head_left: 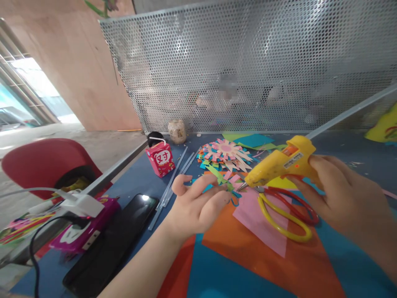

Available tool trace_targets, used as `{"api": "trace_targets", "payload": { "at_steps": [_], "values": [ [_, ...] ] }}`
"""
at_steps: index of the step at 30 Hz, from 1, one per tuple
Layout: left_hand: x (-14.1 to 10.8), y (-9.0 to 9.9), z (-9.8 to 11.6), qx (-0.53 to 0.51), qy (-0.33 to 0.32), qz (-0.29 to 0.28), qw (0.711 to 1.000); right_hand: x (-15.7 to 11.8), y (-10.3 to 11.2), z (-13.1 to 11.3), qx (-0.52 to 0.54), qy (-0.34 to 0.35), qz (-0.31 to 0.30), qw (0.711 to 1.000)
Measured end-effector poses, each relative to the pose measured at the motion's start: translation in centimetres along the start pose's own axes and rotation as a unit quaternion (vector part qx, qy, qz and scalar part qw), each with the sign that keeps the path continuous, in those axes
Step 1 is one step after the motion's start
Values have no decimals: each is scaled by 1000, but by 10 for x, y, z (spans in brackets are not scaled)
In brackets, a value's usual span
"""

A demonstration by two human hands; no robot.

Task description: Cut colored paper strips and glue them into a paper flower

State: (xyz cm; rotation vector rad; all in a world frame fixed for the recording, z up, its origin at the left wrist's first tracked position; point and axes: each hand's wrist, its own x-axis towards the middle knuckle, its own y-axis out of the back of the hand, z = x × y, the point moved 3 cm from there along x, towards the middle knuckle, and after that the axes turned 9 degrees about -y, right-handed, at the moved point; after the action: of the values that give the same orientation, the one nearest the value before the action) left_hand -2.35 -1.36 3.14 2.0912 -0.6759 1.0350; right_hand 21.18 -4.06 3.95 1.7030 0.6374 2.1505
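My right hand is wrapped round a yellow hot glue gun, with a long clear glue stick running out of its back. The gun's metal nozzle points left, close to a small cut paper piece in pink, green and blue. My left hand has thumb and fingers closed at that paper piece, their tips partly hiding it. Below the gun lie scissors with red and yellow handles, on a pink paper sheet over orange paper.
Fringed paper flowers are piled behind my hands. Several loose glue sticks, a red drink carton, a black phone and a purple power strip are at the left. A perforated metal panel borders the table's back.
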Motion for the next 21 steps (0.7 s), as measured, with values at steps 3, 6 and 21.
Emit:
{"api": "trace_targets", "payload": {
  "at_steps": [3,6,21],
  "values": [
    [0,0,0,1,0,-2,1000,1,1,0,-5,-7,-5,1000],
    [-1,0,-1,0,5,-6,1000,0,3,2,-10,-11,-7,1000],
    [-4,-4,-11,77,52,-37,995,2,4,1,-85,68,51,993]
  ]
}}
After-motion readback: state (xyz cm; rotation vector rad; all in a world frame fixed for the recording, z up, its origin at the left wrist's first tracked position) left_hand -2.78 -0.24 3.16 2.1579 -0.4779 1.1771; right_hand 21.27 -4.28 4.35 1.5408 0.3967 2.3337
